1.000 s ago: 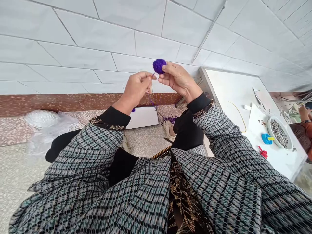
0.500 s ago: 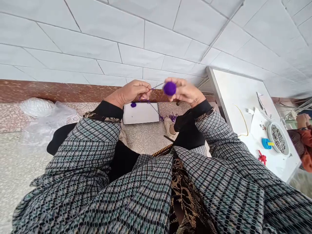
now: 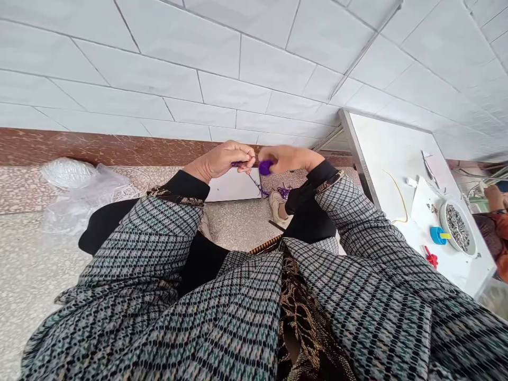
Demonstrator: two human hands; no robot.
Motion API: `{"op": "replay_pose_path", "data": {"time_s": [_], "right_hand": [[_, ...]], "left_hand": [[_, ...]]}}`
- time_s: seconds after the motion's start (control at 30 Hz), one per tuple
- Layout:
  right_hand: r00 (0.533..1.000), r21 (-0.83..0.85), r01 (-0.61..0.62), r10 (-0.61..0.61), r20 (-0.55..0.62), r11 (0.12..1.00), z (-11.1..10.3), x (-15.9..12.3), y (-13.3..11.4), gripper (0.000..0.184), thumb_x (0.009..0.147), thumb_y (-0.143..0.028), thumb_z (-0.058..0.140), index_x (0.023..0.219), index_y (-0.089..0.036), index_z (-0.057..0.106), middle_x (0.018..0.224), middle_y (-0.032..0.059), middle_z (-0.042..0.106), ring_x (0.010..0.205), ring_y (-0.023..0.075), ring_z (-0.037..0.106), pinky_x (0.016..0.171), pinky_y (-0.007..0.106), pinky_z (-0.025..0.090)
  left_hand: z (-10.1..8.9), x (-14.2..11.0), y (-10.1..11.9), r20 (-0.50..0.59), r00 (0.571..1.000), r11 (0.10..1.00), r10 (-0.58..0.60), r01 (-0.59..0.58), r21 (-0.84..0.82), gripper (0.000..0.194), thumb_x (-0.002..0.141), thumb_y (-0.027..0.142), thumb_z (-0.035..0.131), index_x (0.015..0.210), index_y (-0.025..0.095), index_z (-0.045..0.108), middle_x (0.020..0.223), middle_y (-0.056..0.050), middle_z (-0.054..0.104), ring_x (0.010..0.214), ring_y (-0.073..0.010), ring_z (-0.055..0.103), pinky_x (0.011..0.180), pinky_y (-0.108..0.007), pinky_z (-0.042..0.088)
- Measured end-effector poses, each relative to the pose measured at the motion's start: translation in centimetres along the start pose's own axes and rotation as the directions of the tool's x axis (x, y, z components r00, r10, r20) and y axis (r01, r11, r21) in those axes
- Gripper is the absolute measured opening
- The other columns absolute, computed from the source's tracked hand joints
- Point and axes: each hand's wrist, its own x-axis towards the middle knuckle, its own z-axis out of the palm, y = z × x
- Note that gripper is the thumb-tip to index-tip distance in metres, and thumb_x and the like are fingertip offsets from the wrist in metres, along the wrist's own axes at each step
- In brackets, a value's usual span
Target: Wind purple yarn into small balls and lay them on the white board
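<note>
My right hand (image 3: 292, 157) is closed round a small purple yarn pompom (image 3: 265, 167), which shows below its fingers. My left hand (image 3: 223, 160) is pinched on a purple strand (image 3: 237, 164) that runs to the pompom. Both hands are held close together in front of me, above the floor, at the foot of the white tiled wall. More purple thread (image 3: 259, 186) hangs down from them toward the floor.
A white board (image 3: 234, 188) lies on the speckled floor below my hands, with purple yarn scraps (image 3: 283, 191) beside it. A clear plastic bag (image 3: 75, 190) lies at left. At right stands a white table (image 3: 391, 159) with a bowl (image 3: 457, 226), a blue cap (image 3: 437, 235) and a red piece (image 3: 431, 258); another person's hand (image 3: 494, 196) is past it.
Both hands have come down from in front of the wall tiles to the skirting level. The pompom has dropped lower with them, and my hands have drawn closer together.
</note>
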Motion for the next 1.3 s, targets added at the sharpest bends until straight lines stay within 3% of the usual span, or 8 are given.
{"op": "replay_pose_path", "data": {"time_s": [0.07,0.13,0.5,0.6,0.7,0.93,1.2,1.3], "right_hand": [[0.987,0.092,0.021,-0.035,0.159,0.996,1.0,-0.9,0.3,0.045,0.067,-0.042,0.102,0.088,-0.023,0.067,0.079,-0.0024,0.066,0.093,0.0199,0.067,0.083,0.036,0.053],[0.985,0.164,0.032,-0.059,0.162,0.986,1.7,-1.6,0.8,0.046,0.073,-0.048,0.102,0.091,-0.023,0.069,0.08,-0.003,0.068,0.089,0.0184,0.067,0.082,0.035,0.055],[0.968,0.665,0.119,0.062,-0.243,0.738,4.8,-1.3,3.6,0.057,0.078,-0.036,0.107,0.115,-0.022,0.067,0.098,-0.0012,0.076,0.08,0.0112,0.07,0.078,0.023,0.068],[0.883,0.687,0.243,0.137,-0.45,0.685,4.6,-0.8,2.3,0.064,0.076,-0.048,0.109,0.117,-0.024,0.066,0.094,0.0,0.074,0.082,0.0144,0.07,0.082,0.026,0.071],[0.754,0.586,0.309,0.183,-0.631,0.749,2.9,-1.2,1.0,0.061,0.082,-0.058,0.106,0.113,-0.026,0.064,0.098,0.0033,0.071,0.098,0.0202,0.075,0.091,0.031,0.074],[0.428,0.358,0.391,0.176,-0.886,0.848,-3.3,-5.7,0.8,0.063,0.089,-0.076,0.093,0.097,-0.028,0.054,0.112,0.0114,0.075,0.133,0.0322,0.077,0.118,0.054,0.07],[0.367,0.294,0.395,0.144,-0.919,0.87,-7.9,-8.9,3.8,0.059,0.09,-0.074,0.09,0.091,-0.03,0.051,0.103,0.0084,0.071,0.132,0.0336,0.074,0.115,0.061,0.07],[0.277,0.306,0.519,0.181,-0.944,0.798,-8.9,-10.1,3.3,0.05,0.088,-0.063,0.091,0.088,-0.032,0.052,0.098,0.0067,0.07,0.127,0.0292,0.072,0.129,0.057,0.06]], "left_hand": [[-0.3,0.0,-0.1,-0.029,0.999,0.999,-0.032,0.032,0.011,0.02,0.077,0.025,0.075,0.06,0.018,0.067,0.061,-0.007,0.056,0.06,-0.0167,0.051,0.072,-0.038,0.06],[-0.4,0.2,-0.4,-0.032,0.997,0.997,-0.071,0.072,0.035,0.019,0.077,0.022,0.074,0.06,0.018,0.068,0.062,-0.008,0.06,0.061,-0.0171,0.053,0.069,-0.035,0.056],[1.0,1.0,-2.1,-0.046,0.996,0.993,-0.08,0.075,-0.088,0.02,0.088,0.023,0.08,0.07,0.015,0.075,0.068,-0.007,0.064,0.063,-0.0151,0.058,0.062,-0.026,0.05],[1.7,1.2,-2.7,-0.073,0.995,0.974,-0.064,0.046,-0.222,0.027,0.091,0.037,0.09,0.083,0.014,0.078,0.069,-0.005,0.064,0.061,-0.0138,0.057,0.062,-0.025,0.052],[2.1,1.2,-3.0,-0.157,0.985,0.927,-0.077,0.013,-0.375,0.033,0.088,0.042,0.091,0.098,0.014,0.077,0.067,-0.002,0.063,0.056,-0.0136,0.054,0.064,-0.027,0.057],[1.1,0.6,-3.4,-0.422,0.882,0.947,-0.209,0.076,-0.312,0.008,0.088,0.013,0.08,0.083,0.013,0.074,0.058,0.007,0.044,0.05,-0.0072,0.038,0.061,-0.019,0.048],[-0.6,-1.1,-3.0,-0.504,0.778,0.927,-0.376,0.308,-0.216,0.022,0.09,0.01,0.072,0.07,0.015,0.067,0.054,0.007,0.031,0.049,-0.0065,0.027,0.056,-0.018,0.037],[-1.3,-1.7,-3.2,-0.519,0.737,0.898,-0.433,0.401,-0.18,0.025,0.091,0.01,0.069,0.067,0.017,0.062,0.054,0.007,0.03,0.05,-0.0079,0.024,0.054,-0.02,0.033]]}}
